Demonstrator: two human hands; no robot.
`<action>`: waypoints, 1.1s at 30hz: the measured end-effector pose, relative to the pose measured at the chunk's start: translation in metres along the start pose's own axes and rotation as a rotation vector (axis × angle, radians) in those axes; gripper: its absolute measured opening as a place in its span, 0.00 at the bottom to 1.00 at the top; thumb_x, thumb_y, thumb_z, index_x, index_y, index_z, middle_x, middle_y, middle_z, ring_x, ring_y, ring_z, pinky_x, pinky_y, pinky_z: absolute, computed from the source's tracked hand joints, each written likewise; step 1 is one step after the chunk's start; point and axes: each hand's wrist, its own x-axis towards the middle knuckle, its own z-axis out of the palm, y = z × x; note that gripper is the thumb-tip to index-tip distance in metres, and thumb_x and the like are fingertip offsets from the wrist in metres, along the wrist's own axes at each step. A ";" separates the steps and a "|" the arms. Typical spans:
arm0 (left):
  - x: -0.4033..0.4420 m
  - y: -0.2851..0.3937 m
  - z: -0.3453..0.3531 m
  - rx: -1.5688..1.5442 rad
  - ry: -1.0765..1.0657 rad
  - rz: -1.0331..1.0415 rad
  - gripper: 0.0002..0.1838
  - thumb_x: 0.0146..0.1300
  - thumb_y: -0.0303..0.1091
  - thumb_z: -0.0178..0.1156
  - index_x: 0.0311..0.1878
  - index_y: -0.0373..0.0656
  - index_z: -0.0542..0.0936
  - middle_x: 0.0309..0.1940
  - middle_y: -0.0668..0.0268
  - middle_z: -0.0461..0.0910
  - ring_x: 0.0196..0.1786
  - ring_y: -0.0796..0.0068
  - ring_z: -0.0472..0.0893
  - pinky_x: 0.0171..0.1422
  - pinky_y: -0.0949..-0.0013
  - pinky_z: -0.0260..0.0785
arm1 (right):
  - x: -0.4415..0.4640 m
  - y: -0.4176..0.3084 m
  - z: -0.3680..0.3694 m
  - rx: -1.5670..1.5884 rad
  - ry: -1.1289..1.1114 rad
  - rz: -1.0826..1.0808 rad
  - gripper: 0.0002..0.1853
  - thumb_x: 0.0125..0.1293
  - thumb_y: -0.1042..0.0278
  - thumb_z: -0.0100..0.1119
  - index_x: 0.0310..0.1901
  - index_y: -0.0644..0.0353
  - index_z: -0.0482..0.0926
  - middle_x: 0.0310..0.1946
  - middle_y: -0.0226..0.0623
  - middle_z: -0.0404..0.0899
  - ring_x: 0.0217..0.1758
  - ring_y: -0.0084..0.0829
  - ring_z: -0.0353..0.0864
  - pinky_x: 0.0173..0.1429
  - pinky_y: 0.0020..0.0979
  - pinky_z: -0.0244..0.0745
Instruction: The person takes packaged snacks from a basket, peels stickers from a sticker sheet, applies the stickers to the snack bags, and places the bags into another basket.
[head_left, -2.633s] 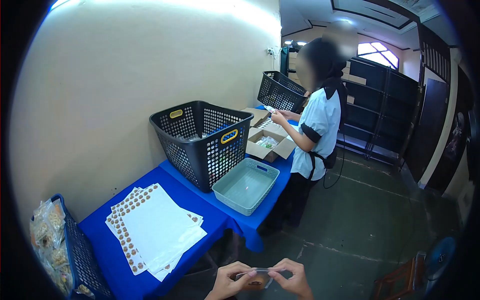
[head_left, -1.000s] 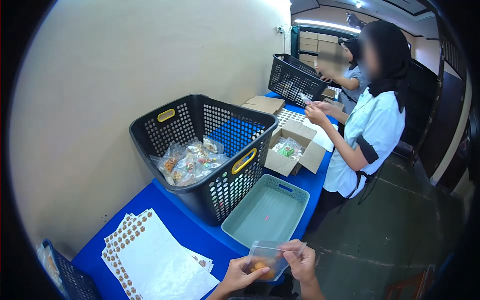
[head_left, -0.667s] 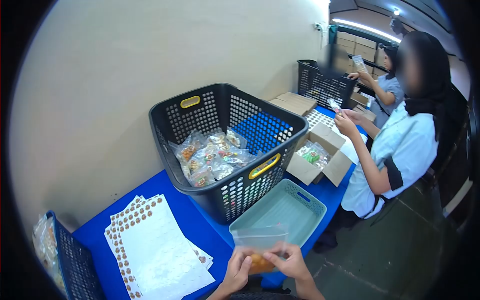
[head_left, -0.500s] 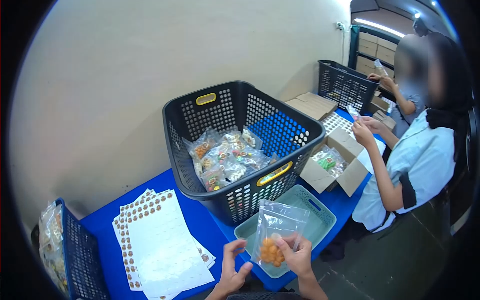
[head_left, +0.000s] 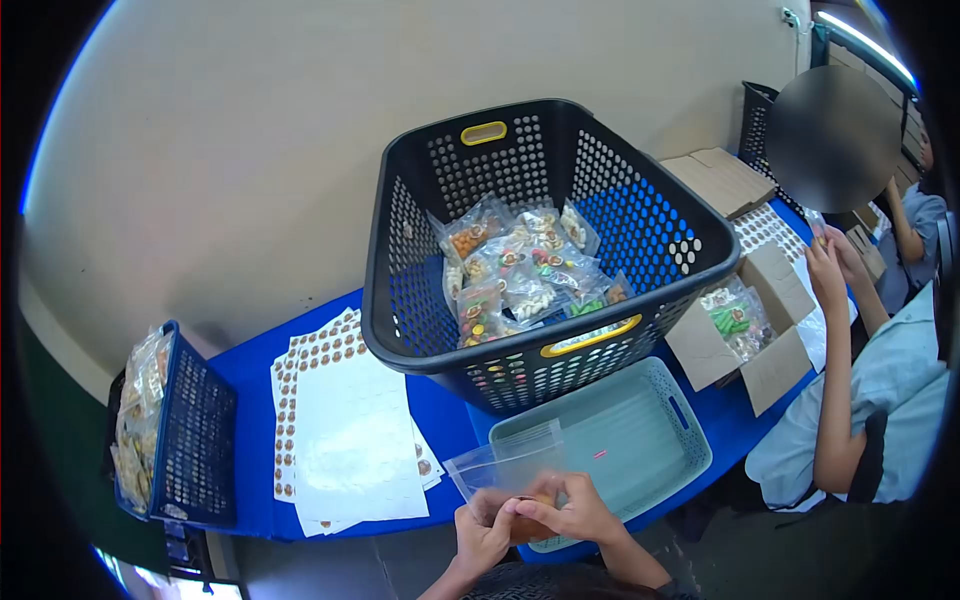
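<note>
A clear zip bag (head_left: 512, 455) is held low in front of me, its flat top edge tilted up to the left. My left hand (head_left: 482, 538) grips its left side, while my right hand (head_left: 578, 512) closes round the right side. Both thumbs meet over the bag's lower front, where something brown shows between them. The orange round snacks inside are mostly hidden by my fingers. Right behind the hands, a pale green plastic tray (head_left: 655, 490) holds a small pink scrap.
A black perforated basket (head_left: 480, 378) contains several filled bags. Sticker sheets (head_left: 355, 440) lie to its left, near a blue basket (head_left: 190, 440) of bags. At right are an open carton (head_left: 785, 300) with bags and a co-worker's hands (head_left: 835, 270); another person sits beyond.
My left hand has gone from apart and open to gripping the bag. The bag has tilted and come lower between both hands. My view has turned left and down.
</note>
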 end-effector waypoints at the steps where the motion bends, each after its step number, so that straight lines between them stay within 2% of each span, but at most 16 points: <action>1: 0.000 -0.001 0.001 0.005 0.018 0.000 0.06 0.56 0.27 0.52 0.31 0.33 0.71 0.26 0.62 0.76 0.30 0.81 0.74 0.36 0.78 0.67 | 0.000 0.003 -0.001 0.061 -0.123 0.058 0.16 0.48 0.58 0.60 0.29 0.64 0.73 0.22 0.38 0.72 0.24 0.26 0.71 0.29 0.25 0.65; 4: -0.007 -0.003 0.005 0.116 0.079 0.019 0.06 0.56 0.27 0.52 0.29 0.33 0.71 0.24 0.63 0.76 0.28 0.83 0.74 0.33 0.79 0.67 | 0.001 0.007 -0.003 0.058 -0.162 0.090 0.12 0.51 0.61 0.58 0.25 0.64 0.74 0.17 0.35 0.72 0.19 0.24 0.69 0.25 0.24 0.64; 11: -0.015 -0.005 0.014 0.057 0.196 0.033 0.08 0.56 0.30 0.53 0.28 0.33 0.72 0.22 0.65 0.75 0.25 0.86 0.71 0.29 0.80 0.64 | 0.003 0.007 -0.015 0.064 -0.222 -0.076 0.14 0.55 0.60 0.52 0.30 0.64 0.75 0.19 0.33 0.73 0.23 0.20 0.69 0.28 0.23 0.64; 13: -0.017 -0.003 0.019 0.092 0.242 0.068 0.07 0.56 0.29 0.52 0.28 0.34 0.71 0.22 0.64 0.75 0.26 0.84 0.72 0.31 0.79 0.65 | 0.005 0.009 -0.023 -0.012 -0.378 -0.054 0.16 0.54 0.58 0.54 0.37 0.64 0.73 0.22 0.35 0.74 0.24 0.22 0.71 0.30 0.24 0.66; 15: -0.014 0.000 0.021 -0.067 0.381 0.082 0.07 0.56 0.29 0.52 0.28 0.34 0.71 0.22 0.64 0.75 0.26 0.82 0.73 0.33 0.78 0.66 | 0.005 -0.006 -0.027 -0.097 -0.507 -0.050 0.18 0.53 0.58 0.55 0.39 0.63 0.72 0.23 0.35 0.75 0.24 0.22 0.72 0.30 0.24 0.67; 17: -0.016 0.005 0.015 -0.102 0.402 0.080 0.06 0.58 0.29 0.49 0.32 0.35 0.70 0.26 0.63 0.74 0.29 0.80 0.73 0.36 0.78 0.66 | 0.008 -0.016 -0.030 -0.181 -0.629 -0.053 0.20 0.52 0.57 0.56 0.42 0.63 0.71 0.23 0.36 0.76 0.24 0.22 0.73 0.31 0.24 0.67; 19: -0.015 0.012 0.012 -0.287 0.290 0.177 0.10 0.59 0.33 0.47 0.38 0.35 0.68 0.33 0.61 0.73 0.37 0.78 0.72 0.42 0.74 0.65 | 0.011 -0.019 -0.032 -0.206 -0.679 0.043 0.21 0.52 0.60 0.58 0.44 0.64 0.70 0.23 0.34 0.76 0.23 0.20 0.73 0.29 0.23 0.68; 20: -0.017 0.003 0.007 -0.309 0.231 0.225 0.18 0.58 0.38 0.48 0.46 0.35 0.62 0.43 0.57 0.68 0.44 0.73 0.70 0.48 0.69 0.62 | 0.011 -0.014 -0.032 -0.104 -0.630 -0.018 0.20 0.51 0.65 0.59 0.45 0.64 0.69 0.22 0.31 0.75 0.22 0.16 0.72 0.27 0.20 0.68; 23: -0.011 0.021 0.010 -0.233 0.315 0.389 0.24 0.54 0.46 0.51 0.45 0.35 0.63 0.45 0.57 0.64 0.43 0.69 0.69 0.48 0.67 0.62 | 0.021 -0.032 -0.041 0.152 -0.469 -0.012 0.18 0.50 0.70 0.60 0.43 0.65 0.69 0.24 0.31 0.75 0.24 0.17 0.72 0.26 0.19 0.68; 25: -0.014 0.020 -0.004 -0.250 0.288 0.302 0.26 0.53 0.40 0.53 0.49 0.35 0.57 0.45 0.57 0.62 0.44 0.68 0.70 0.46 0.64 0.66 | 0.032 -0.048 -0.046 0.360 -0.276 0.043 0.18 0.48 0.76 0.60 0.43 0.67 0.70 0.25 0.31 0.75 0.24 0.17 0.73 0.23 0.16 0.69; 27: -0.021 0.026 -0.011 -0.270 0.402 0.274 0.21 0.54 0.40 0.54 0.45 0.35 0.65 0.39 0.58 0.70 0.37 0.71 0.72 0.40 0.71 0.67 | 0.050 -0.061 -0.057 0.376 -0.193 0.077 0.25 0.46 0.76 0.61 0.47 0.69 0.65 0.29 0.37 0.75 0.26 0.22 0.76 0.26 0.19 0.71; 28: -0.024 0.021 -0.024 -0.179 0.329 0.229 0.27 0.56 0.43 0.51 0.52 0.35 0.57 0.47 0.57 0.64 0.42 0.69 0.71 0.45 0.69 0.66 | 0.059 -0.060 -0.059 0.575 -0.227 -0.064 0.31 0.45 0.75 0.61 0.52 0.70 0.58 0.34 0.42 0.73 0.29 0.27 0.77 0.30 0.21 0.73; 29: -0.026 0.016 -0.030 -0.171 0.339 0.257 0.27 0.56 0.43 0.51 0.52 0.35 0.57 0.47 0.57 0.64 0.42 0.69 0.71 0.45 0.69 0.66 | 0.068 -0.059 -0.057 0.774 -0.266 -0.200 0.38 0.44 0.74 0.62 0.56 0.70 0.51 0.40 0.47 0.72 0.33 0.31 0.78 0.34 0.23 0.74; 30: -0.029 0.019 -0.035 -0.176 0.365 0.253 0.26 0.56 0.43 0.51 0.51 0.35 0.58 0.47 0.56 0.64 0.42 0.69 0.71 0.45 0.69 0.66 | 0.071 -0.069 -0.051 0.902 -0.292 -0.255 0.50 0.42 0.73 0.64 0.60 0.65 0.35 0.53 0.55 0.58 0.43 0.39 0.74 0.44 0.29 0.72; 31: -0.033 0.021 -0.039 -0.183 0.395 0.244 0.26 0.56 0.43 0.52 0.51 0.34 0.59 0.47 0.56 0.64 0.41 0.70 0.71 0.45 0.69 0.66 | 0.074 -0.070 -0.045 0.953 -0.312 -0.304 0.55 0.40 0.73 0.65 0.61 0.60 0.30 0.59 0.54 0.46 0.52 0.42 0.67 0.52 0.34 0.66; 33: -0.040 0.021 -0.051 -0.179 0.439 0.273 0.25 0.56 0.41 0.52 0.50 0.34 0.59 0.46 0.57 0.64 0.41 0.70 0.71 0.44 0.70 0.67 | 0.078 -0.071 -0.027 0.938 -0.275 -0.356 0.55 0.38 0.73 0.64 0.61 0.56 0.31 0.61 0.51 0.42 0.56 0.45 0.62 0.56 0.40 0.61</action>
